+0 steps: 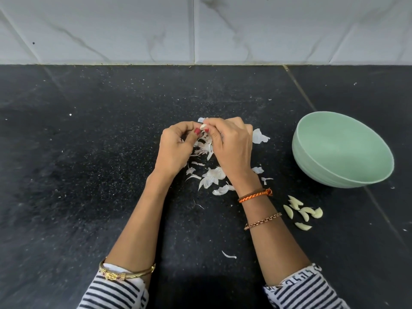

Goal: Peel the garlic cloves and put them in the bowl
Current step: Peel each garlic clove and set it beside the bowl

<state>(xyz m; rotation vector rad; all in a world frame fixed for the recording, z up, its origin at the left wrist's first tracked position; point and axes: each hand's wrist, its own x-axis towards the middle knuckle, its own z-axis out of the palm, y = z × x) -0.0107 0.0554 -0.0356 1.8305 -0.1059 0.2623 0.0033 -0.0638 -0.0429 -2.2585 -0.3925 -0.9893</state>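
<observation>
My left hand [176, 148] and my right hand [229, 143] meet above the dark counter, and both pinch one small garlic clove [203, 126] between thumbs and fingertips. Most of the clove is hidden by my fingers. Papery white garlic skins [211, 177] lie scattered under and in front of my hands. Several peeled pale-yellow cloves [303, 211] lie on the counter to the right of my right forearm. A pale green bowl [343, 150] stands at the right and looks empty inside.
The black speckled counter [89, 163] stretches left of my hands. A white marbled tile wall [200, 30] rises at the back. A loose strip of skin [228, 255] lies between my forearms.
</observation>
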